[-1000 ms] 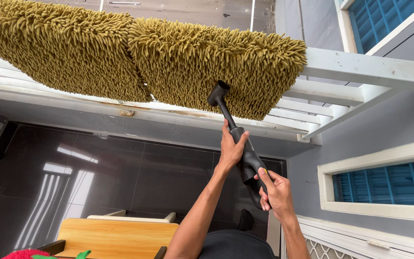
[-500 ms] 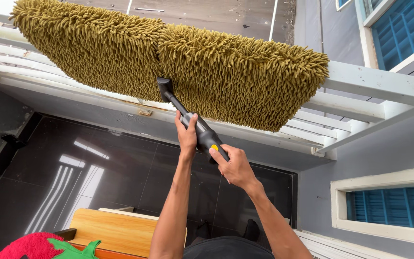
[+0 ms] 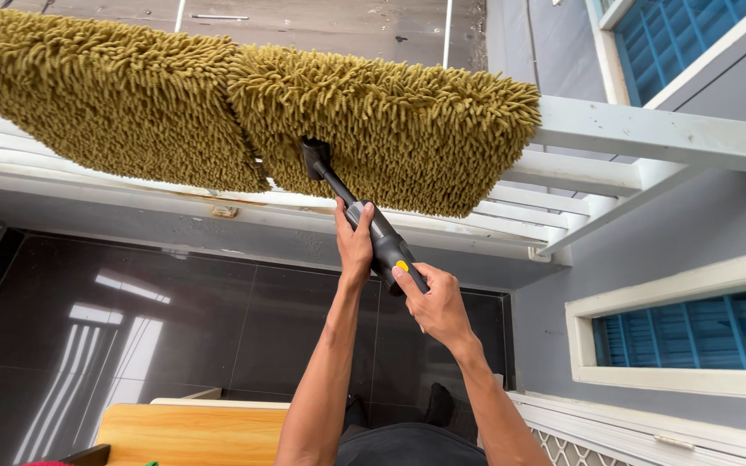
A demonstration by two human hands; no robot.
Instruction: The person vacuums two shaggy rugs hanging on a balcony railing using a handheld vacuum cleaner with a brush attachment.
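Handheld vacuum (image 3: 380, 237) clamped in left hand (image 3: 355, 244) and right hand (image 3: 432, 300), long axis slanting, nozzle against olive shaggy rug (image 3: 304, 121).

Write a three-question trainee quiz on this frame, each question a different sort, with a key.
1. True or false: the nozzle of the handheld vacuum is pressed against the shaggy olive mat.
2. Which hand grips nearer the nozzle? A. the left hand B. the right hand C. neither
3. Fill in: the mat hangs over a white ____.

Key
1. True: the black nozzle sits in the pile near the mat's lower edge.
2. A: the left hand wraps the front of the body; the right hand holds the rear, thumb by the yellow button.
3. Railing.
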